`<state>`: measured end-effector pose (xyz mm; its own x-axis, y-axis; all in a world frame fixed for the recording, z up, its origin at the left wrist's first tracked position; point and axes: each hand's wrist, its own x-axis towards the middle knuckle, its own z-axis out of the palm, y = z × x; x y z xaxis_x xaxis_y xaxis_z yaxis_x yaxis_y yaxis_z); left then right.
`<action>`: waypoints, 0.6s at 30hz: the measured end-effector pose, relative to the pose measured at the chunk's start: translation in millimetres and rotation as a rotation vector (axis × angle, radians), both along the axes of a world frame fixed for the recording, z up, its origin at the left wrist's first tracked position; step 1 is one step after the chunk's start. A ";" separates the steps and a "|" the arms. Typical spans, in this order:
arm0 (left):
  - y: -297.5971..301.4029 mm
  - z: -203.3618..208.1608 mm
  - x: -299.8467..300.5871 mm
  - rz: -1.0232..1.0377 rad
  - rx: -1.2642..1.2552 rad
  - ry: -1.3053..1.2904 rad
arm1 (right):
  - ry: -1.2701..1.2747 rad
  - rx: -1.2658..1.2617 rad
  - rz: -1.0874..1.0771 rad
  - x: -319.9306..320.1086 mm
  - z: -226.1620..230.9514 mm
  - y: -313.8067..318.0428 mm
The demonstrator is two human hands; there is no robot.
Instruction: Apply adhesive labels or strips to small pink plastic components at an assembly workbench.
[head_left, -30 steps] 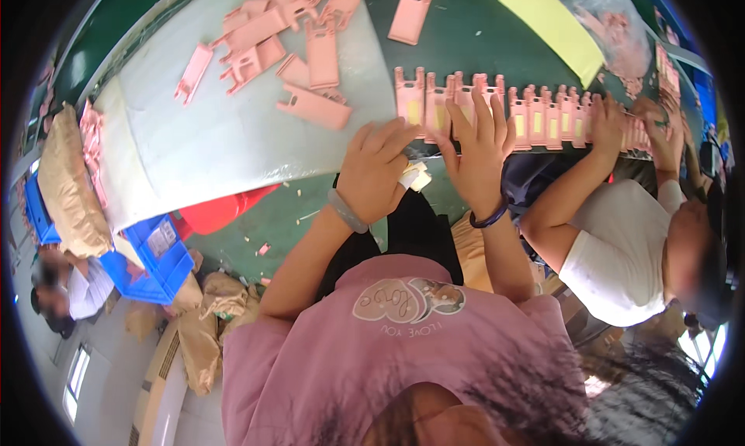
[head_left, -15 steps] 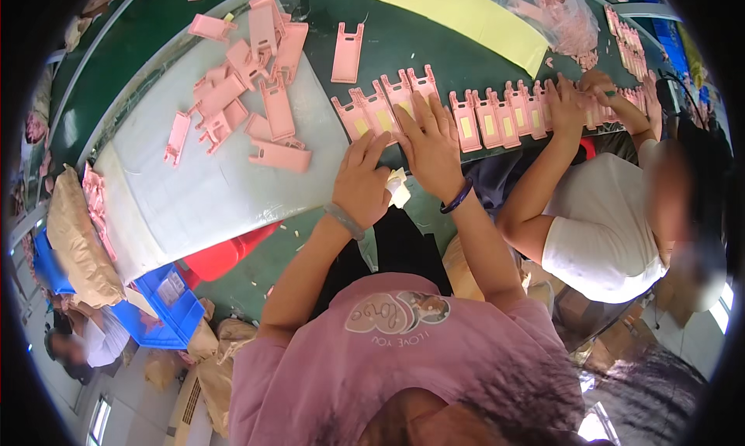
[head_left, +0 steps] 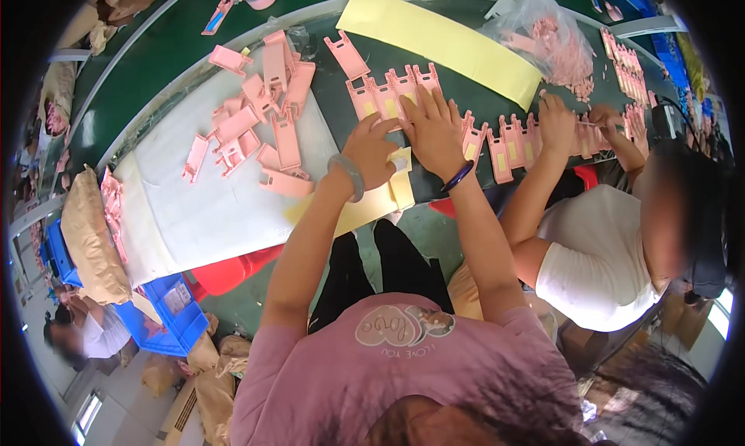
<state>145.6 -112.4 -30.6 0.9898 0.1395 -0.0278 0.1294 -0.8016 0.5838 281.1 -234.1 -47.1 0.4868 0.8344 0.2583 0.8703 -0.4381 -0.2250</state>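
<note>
Several flat pink plastic pieces (head_left: 383,95) with pale yellow rectangles stand in a tight row on the green table. My left hand (head_left: 368,149) rests at the row's near left end, fingertips on the lower ends, thumb apart. Over the row's right part lies my right hand (head_left: 436,139), fingers stretched out and flat; it hides part of the pieces. Beneath my left wrist and thumb a yellow sheet (head_left: 371,207) lies along the table's near edge, with a small whitish patch beside the thumb. One loose pink piece (head_left: 347,55) touches or nearly touches the row's far left corner.
A heap of pink pieces (head_left: 237,125) covers part of a white board (head_left: 209,221) at left. A long yellow strip (head_left: 442,38) lies beyond the row. At right, a co-worker in a white shirt (head_left: 594,252) handles more pieces near a clear plastic bag (head_left: 555,38).
The whole view has shifted. More of the yellow sheet shows under my left hand. The row sits closer to the loose piece, and a gap has opened in the pieces right of my right hand.
</note>
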 end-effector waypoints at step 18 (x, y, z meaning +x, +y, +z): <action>-9.3 69.6 -88.5 0.217 -0.248 0.012 | -0.030 0.293 -0.010 23.5 25.2 24.4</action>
<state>57.0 -121.8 39.0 0.9370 0.3351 -0.0985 0.2897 -0.5883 0.7550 304.6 -209.7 -21.8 0.4834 0.7174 0.5018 0.8743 -0.3669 -0.3177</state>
